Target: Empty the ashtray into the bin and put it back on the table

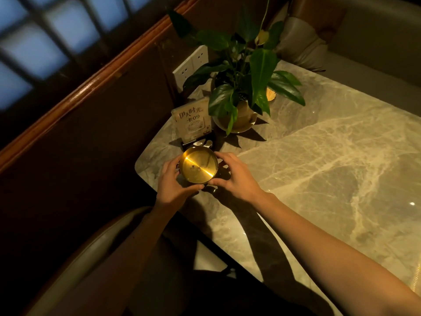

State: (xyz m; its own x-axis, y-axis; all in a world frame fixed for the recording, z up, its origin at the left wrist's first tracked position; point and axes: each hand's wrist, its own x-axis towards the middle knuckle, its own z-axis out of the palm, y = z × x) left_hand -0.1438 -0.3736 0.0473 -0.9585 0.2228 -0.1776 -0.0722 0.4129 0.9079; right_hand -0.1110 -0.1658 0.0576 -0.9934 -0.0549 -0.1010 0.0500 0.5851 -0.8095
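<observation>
Upright, mouth up, ashtray [198, 166] between left hand [174, 185] and right hand [234, 176]

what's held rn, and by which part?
The ashtray, by its outer side wall: left hand on one side, right hand on the opposite side.

Light: dim, warm, falling from above onto the marble table [330, 156]; glare streak across the brass ashtray [197, 166]
Shadows: hard, under forearms and plant [246, 71]
Blur: far-left window [34, 42] smeared; edges bowed
</observation>
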